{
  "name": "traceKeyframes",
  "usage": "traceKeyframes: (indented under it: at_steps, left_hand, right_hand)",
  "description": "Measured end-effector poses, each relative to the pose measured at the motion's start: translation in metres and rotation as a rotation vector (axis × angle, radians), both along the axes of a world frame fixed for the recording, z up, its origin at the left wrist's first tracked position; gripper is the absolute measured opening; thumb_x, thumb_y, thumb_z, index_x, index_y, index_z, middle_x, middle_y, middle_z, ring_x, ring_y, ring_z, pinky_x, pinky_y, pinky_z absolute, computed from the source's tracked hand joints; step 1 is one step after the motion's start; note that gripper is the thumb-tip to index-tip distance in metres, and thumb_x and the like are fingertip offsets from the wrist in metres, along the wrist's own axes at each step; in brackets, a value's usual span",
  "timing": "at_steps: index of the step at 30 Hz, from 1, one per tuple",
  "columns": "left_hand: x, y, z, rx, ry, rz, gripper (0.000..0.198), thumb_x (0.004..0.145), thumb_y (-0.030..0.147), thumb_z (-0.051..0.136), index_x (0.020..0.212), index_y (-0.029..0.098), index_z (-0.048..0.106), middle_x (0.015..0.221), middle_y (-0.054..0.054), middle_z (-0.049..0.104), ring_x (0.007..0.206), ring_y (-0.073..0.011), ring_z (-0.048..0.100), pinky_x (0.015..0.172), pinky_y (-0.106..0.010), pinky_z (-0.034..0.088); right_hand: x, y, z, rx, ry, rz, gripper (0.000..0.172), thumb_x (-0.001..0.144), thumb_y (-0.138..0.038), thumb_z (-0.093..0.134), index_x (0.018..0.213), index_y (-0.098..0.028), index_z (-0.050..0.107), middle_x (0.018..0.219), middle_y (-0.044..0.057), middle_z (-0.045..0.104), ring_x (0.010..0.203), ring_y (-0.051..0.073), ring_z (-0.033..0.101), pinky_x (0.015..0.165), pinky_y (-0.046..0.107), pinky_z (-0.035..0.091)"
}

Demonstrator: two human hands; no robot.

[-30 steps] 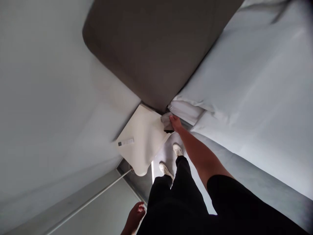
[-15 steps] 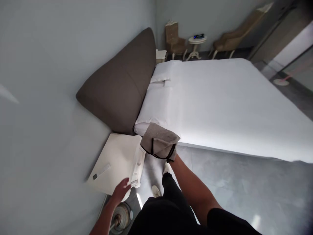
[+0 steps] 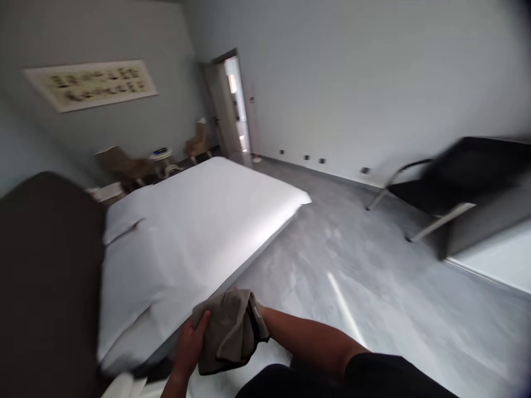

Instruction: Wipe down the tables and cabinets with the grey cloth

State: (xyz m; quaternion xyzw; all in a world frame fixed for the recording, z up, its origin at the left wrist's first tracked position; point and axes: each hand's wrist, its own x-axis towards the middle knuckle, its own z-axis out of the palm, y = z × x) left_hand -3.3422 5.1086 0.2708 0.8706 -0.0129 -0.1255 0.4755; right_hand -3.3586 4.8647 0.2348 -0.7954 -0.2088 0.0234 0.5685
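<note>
A folded grey-brown cloth [image 3: 226, 331] with dark edging is held in front of my body, low in the view. My left hand [image 3: 191, 338] grips its left edge, with the thumb lying on top and the other fingers behind it. My right hand [image 3: 262, 313] is at the cloth's right side. The cloth covers nearly all of its fingers, and it holds the cloth from behind. Just beyond both hands runs the near side of the bed [image 3: 215, 215], spread with a white sheet and pillows.
A dark headboard [image 3: 50, 265] rises at left. Part of a white nightstand [image 3: 128, 387] shows at the bottom edge. Grey floor [image 3: 315, 260] stretches right toward a black armchair [image 3: 448, 182]. Far back are brown chairs [image 3: 124, 166], a small round table [image 3: 161, 155] and an open door [image 3: 219, 105].
The view has swung right and up, toward the door and the black armchair. My left hand has left the nightstand's side and taken hold of the cloth, which my right hand held before.
</note>
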Motion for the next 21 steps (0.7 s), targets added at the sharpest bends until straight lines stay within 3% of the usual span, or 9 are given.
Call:
traceKeyframes:
  at_steps: [3,5,6,8,11,13,16,19,21]
  left_hand:
    - [0.027,-0.105,-0.020,0.110,-0.140,-0.180,0.070,0.089,0.087,0.061,0.108,0.023,0.083,0.112,-0.010,0.091,0.120,-0.0424,0.082,0.103,-0.050,0.067]
    - [0.039,-0.173,-0.021,0.133,-0.183,-0.324,0.065,0.093,0.083,0.060,0.111,0.024,0.082,0.115,-0.011,0.090,0.119,-0.0411,0.083,0.101,-0.047,0.067]
    - [0.043,-0.205,-0.019,0.134,-0.198,-0.388,0.063,0.095,0.080,0.059,0.113,0.024,0.081,0.117,-0.011,0.090,0.120,-0.0400,0.082,0.101,-0.045,0.066]
    - [0.050,-0.262,-0.014,0.126,-0.216,-0.501,0.058,0.099,0.076,0.057,0.113,0.025,0.081,0.118,-0.010,0.090,0.121,-0.0378,0.082,0.100,-0.042,0.064]
    - [0.069,-0.327,-0.018,0.161,-0.184,-0.630,0.055,0.103,0.072,0.053,0.106,0.025,0.080,0.113,-0.009,0.090,0.116,-0.0354,0.082,0.096,-0.039,0.061]
    - [0.090,-0.353,-0.036,0.260,-0.159,-0.677,0.053,0.106,0.068,0.050,0.102,0.024,0.080,0.112,-0.011,0.090,0.114,-0.0344,0.082,0.094,-0.038,0.059]
    - [0.127,-0.368,-0.081,0.519,-0.120,-0.674,0.046,0.111,0.055,0.050,0.098,0.021,0.078,0.116,-0.015,0.089,0.119,-0.0337,0.081,0.100,-0.037,0.055]
    - [0.157,-0.369,-0.128,0.694,-0.031,-0.637,0.036,0.111,0.043,0.053,0.093,0.021,0.075,0.120,-0.018,0.087,0.122,-0.0329,0.081,0.102,-0.037,0.055]
    - [0.172,-0.376,-0.151,0.735,0.043,-0.605,0.023,0.106,0.031,0.058,0.091,0.022,0.073,0.118,-0.015,0.087,0.119,-0.0320,0.082,0.098,-0.037,0.056]
  right_hand:
    - [-0.028,-0.117,-0.041,0.509,0.409,-0.024,0.102,0.086,-0.103,0.013,0.134,-0.041,0.080,0.140,0.007,0.082,0.125,0.041,0.078,0.103,0.065,0.057]
    - [-0.054,-0.186,-0.067,0.884,0.628,-0.150,0.106,0.081,-0.111,0.036,0.130,-0.026,0.078,0.126,0.017,0.082,0.118,0.039,0.078,0.109,0.059,0.054]
    - [-0.066,-0.216,-0.078,0.989,0.664,-0.261,0.102,0.079,-0.108,0.055,0.131,-0.022,0.075,0.121,0.017,0.082,0.114,0.035,0.078,0.109,0.054,0.053]
    - [-0.089,-0.261,-0.096,1.053,0.669,-0.470,0.095,0.072,-0.089,0.090,0.134,-0.021,0.070,0.119,0.013,0.080,0.109,0.029,0.077,0.103,0.044,0.054]
    - [-0.113,-0.303,-0.116,1.018,0.709,-0.700,0.095,0.062,-0.068,0.107,0.135,-0.020,0.069,0.120,0.013,0.079,0.105,0.028,0.078,0.089,0.037,0.055]
    - [-0.127,-0.323,-0.130,1.024,0.762,-0.829,0.088,0.061,-0.068,0.106,0.127,-0.021,0.072,0.115,0.013,0.079,0.098,0.027,0.079,0.079,0.035,0.056]
    - [-0.156,-0.359,-0.158,1.081,0.785,-1.018,0.073,0.060,-0.069,0.100,0.114,-0.025,0.077,0.112,0.013,0.080,0.095,0.028,0.081,0.075,0.036,0.062]
    - [-0.193,-0.407,-0.192,1.073,0.803,-1.194,0.060,0.057,-0.072,0.092,0.102,-0.034,0.079,0.115,0.015,0.081,0.109,0.040,0.083,0.082,0.050,0.070]
    - [-0.211,-0.445,-0.213,0.991,0.807,-1.262,0.053,0.055,-0.075,0.087,0.094,-0.040,0.078,0.117,0.017,0.081,0.118,0.052,0.079,0.077,0.065,0.069]
